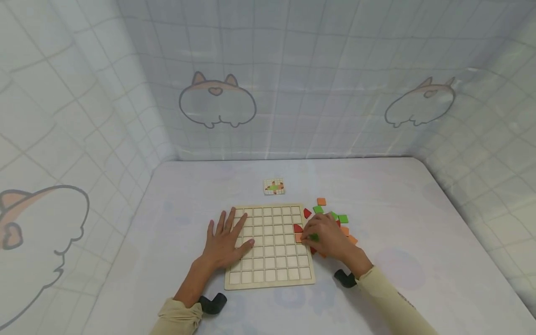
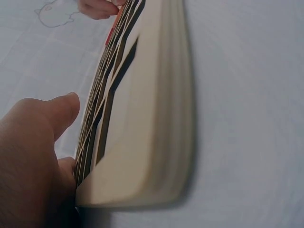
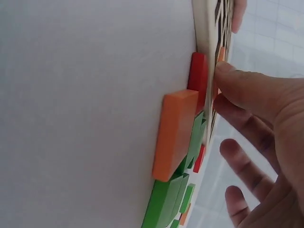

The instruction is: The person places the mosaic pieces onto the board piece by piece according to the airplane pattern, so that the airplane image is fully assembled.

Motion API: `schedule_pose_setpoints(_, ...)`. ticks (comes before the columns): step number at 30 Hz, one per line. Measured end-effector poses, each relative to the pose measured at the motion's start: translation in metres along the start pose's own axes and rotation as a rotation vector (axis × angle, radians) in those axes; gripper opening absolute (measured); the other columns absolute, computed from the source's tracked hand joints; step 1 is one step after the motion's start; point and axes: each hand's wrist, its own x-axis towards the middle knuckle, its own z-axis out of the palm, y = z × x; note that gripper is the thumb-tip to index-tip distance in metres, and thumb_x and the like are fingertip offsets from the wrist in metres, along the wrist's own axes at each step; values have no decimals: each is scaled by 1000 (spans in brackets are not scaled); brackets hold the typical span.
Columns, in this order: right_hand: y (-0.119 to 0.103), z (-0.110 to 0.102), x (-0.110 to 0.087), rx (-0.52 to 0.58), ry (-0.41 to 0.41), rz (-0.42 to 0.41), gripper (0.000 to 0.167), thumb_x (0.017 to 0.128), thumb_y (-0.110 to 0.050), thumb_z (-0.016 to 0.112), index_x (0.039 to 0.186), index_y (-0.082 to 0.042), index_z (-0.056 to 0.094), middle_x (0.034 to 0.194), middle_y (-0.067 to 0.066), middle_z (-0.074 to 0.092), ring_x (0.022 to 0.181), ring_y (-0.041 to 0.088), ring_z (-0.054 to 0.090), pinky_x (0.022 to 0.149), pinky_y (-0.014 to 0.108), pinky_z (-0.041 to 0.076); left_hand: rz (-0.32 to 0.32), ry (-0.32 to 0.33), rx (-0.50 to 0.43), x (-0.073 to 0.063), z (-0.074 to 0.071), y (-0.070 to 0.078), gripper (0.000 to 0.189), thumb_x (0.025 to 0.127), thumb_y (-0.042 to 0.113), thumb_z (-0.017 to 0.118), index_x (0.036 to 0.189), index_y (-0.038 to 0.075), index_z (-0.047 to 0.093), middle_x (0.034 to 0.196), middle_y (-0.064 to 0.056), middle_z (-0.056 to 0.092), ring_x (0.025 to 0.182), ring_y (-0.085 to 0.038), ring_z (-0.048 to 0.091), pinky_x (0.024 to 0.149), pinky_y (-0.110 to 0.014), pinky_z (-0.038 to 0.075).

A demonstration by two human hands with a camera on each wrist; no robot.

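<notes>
A square wooden grid board (image 1: 270,285) lies on the table. My left hand (image 1: 224,244) rests on its left side with fingers spread; the left wrist view shows the thumb (image 2: 61,111) over the board's edge. At the right edge of the grid, my right hand (image 1: 328,236) pinches an orange square tile (image 1: 298,237) between thumb and index finger, while its other fingers are loosely bent. Just above that tile, a red rounded piece (image 1: 298,228) sits in the grid. Under and around the right hand lie loose green tiles (image 1: 343,218), orange tiles (image 3: 175,135) and red pieces (image 3: 197,78).
A small pattern card (image 1: 274,186) lies behind the board. Black curved pieces (image 1: 213,304) are at both wrists. A single orange tile (image 1: 321,201) lies farthest back in the loose group. Pale tile-patterned curtains (image 1: 293,93) with animal drawings enclose the table's back and sides.
</notes>
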Motion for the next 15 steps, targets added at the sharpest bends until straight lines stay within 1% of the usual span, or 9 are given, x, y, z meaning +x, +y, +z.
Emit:
schedule_pose_setpoints(2, 2, 0, 2, 23, 26, 19, 8, 79, -21, 85, 83, -24, 78, 86, -17, 67, 92, 11, 52, 80, 44, 37, 6, 7, 3, 1, 2, -1, 79, 95, 62, 45, 157, 17, 26, 163, -16, 7, 147, -41, 3, 110, -67, 2)
schedule_pose_setpoints(4, 4, -1, 5, 27, 69, 57, 8, 80, -19, 83, 86, -21, 79, 84, -15, 67, 87, 13, 53, 77, 44, 39, 8, 11, 5, 1, 2, -2, 80, 94, 63, 44, 157, 18, 26, 163, -16, 8, 147, -41, 3, 110, -67, 2)
schedule_pose_setpoints(5, 5, -2, 8, 17, 91, 79, 9, 80, -17, 83, 88, -19, 79, 84, -12, 67, 85, 15, 54, 73, 41, 40, 9, 13, 0, 1, 2, -2, 79, 95, 62, 45, 157, 17, 27, 163, -16, 8, 147, -41, 4, 110, -67, 2)
schedule_pose_setpoints(7, 8, -3, 13, -45, 125, 136, 12, 82, -16, 81, 93, -14, 78, 85, -7, 67, 81, 19, 54, 69, 41, 42, 10, 15, 0, 0, 1, -2, 79, 94, 62, 46, 157, 17, 27, 163, -17, 9, 147, -41, 4, 110, -67, 2)
schedule_pose_setpoints(8, 10, -3, 16, -87, 127, 168, 14, 82, -17, 80, 95, -12, 77, 86, -4, 66, 80, 21, 53, 66, 40, 42, 6, 11, 4, 0, 0, -2, 80, 94, 62, 45, 157, 17, 27, 163, -17, 9, 147, -41, 4, 110, -67, 2)
schedule_pose_setpoints(11, 15, -3, 24, -213, 88, 240, 20, 84, -21, 78, 99, -8, 76, 89, 1, 63, 81, 25, 53, 64, 42, 44, -1, 3, 5, -1, -2, -1, 80, 94, 61, 47, 157, 16, 28, 163, -17, 9, 147, -41, 4, 110, -67, 3)
schedule_pose_setpoints(13, 18, -2, 28, -265, 57, 266, 22, 85, -24, 77, 99, -7, 76, 90, 3, 61, 82, 27, 53, 64, 42, 45, 0, -3, 4, -1, -3, 0, 80, 94, 61, 47, 157, 16, 27, 163, -17, 9, 147, -41, 4, 110, -67, 3)
schedule_pose_setpoints(15, 21, -1, 31, -288, 46, 283, 23, 85, -26, 77, 98, -7, 77, 89, 3, 61, 82, 26, 53, 65, 42, 45, 3, -8, 13, -1, -3, 1, 80, 94, 61, 47, 157, 16, 26, 163, -16, 8, 147, -41, 4, 110, -67, 2)
